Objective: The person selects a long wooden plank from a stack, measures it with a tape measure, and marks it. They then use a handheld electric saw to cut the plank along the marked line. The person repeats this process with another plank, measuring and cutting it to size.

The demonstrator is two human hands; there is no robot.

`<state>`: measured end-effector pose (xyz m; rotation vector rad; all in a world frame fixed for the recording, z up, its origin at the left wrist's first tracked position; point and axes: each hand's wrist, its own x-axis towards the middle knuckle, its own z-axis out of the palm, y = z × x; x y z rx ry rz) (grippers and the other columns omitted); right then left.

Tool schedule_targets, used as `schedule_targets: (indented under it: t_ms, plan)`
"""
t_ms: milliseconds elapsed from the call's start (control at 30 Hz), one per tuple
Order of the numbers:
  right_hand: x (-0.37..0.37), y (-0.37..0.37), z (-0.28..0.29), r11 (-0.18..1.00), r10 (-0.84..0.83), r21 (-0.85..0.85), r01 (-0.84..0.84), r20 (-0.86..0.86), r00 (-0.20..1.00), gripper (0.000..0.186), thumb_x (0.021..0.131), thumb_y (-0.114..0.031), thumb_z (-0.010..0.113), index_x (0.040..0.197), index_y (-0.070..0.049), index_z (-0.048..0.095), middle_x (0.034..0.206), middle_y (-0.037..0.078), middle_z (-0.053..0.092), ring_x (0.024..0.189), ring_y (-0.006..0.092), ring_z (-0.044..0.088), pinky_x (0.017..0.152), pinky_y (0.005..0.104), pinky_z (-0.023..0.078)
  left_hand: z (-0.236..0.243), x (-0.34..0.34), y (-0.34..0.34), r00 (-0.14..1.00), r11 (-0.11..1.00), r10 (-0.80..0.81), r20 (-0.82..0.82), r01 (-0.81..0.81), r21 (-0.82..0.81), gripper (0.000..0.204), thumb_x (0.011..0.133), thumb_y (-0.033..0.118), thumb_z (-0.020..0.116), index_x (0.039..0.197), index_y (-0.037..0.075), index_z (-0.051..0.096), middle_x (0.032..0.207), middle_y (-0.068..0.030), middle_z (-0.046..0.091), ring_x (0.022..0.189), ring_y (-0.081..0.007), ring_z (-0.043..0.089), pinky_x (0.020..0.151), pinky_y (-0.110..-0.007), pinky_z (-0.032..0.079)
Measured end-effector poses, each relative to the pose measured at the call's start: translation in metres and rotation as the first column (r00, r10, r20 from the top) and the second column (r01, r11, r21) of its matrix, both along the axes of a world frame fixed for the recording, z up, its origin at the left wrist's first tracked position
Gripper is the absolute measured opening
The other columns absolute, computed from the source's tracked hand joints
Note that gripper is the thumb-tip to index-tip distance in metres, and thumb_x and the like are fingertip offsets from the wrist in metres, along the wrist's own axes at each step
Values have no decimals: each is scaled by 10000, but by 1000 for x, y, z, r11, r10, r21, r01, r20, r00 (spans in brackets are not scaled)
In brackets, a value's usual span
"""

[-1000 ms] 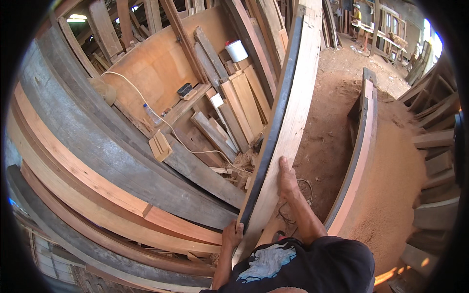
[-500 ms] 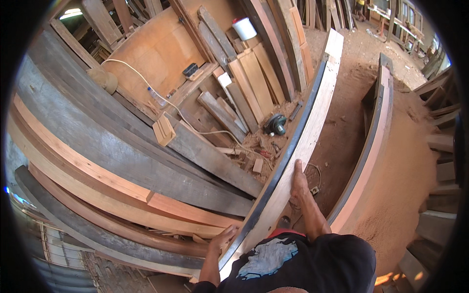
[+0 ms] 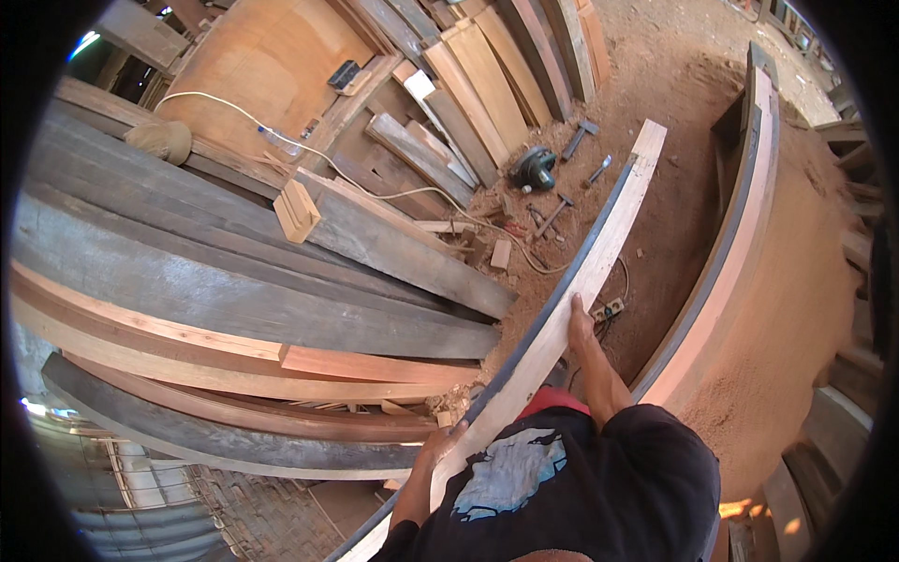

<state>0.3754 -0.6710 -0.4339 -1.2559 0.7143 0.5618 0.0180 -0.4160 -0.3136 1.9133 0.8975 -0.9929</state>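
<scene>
A long pale plank with a dark blue-grey edge (image 3: 609, 244) runs diagonally up from the bottom centre, angled toward the upper right. My right hand (image 3: 582, 323) grips it near the middle, thumb along the pale face. My left hand (image 3: 443, 442) grips its dark edge lower down, close to my body. Beyond the plank on the floor lie a green circular saw (image 3: 532, 169), a hammer (image 3: 581, 139) and some smaller tools. A power strip (image 3: 609, 309) with cables lies beside my right hand.
Stacked long boards (image 3: 187, 262) fill the left. Short offcuts (image 3: 478, 75) lean at the top beside a plywood panel (image 3: 262, 51). A white cord (image 3: 375, 195) snakes across them. Another long beam (image 3: 740, 225) stands to my right beside a sawdust pile (image 3: 777, 328); more timber lines the right edge.
The plank's far end has come down and nearer, uncovering more of the tools on the floor. Both my hands still grip it. The view has tilted down, so the distant workbench has mostly left it.
</scene>
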Motion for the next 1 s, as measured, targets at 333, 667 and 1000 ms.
schedule_targets:
  t_ms: [333,667,1000]
  plan:
    - [18,-5,24,331,641,-739,-586,-279,715,676,904,-477,617,1309,58,531,1288,304,580,1293,485,487,1067,482,432,1,102,-15,951,991,-133,-279,125,-48,1124,799,916,298,1361,-19,568,1414,-303,507,1355,-410,475,1127,-433,364]
    - [-44,170,85,-98,815,-701,-706,350,-461,580,952,-468,573,1203,53,611,1235,309,617,1192,423,592,984,488,469,1,123,-39,981,986,-72,-178,97,134,989,855,845,378,1397,37,556,1442,-207,530,1339,-387,495,1106,-468,397]
    - [-164,231,92,-804,368,-351,-480,341,-865,638,914,-573,603,1178,5,662,999,164,710,893,272,666,809,406,523,-18,130,-59,984,988,2,179,-30,153,713,898,569,560,1450,121,501,1508,-111,480,1431,-302,382,1200,-453,223]
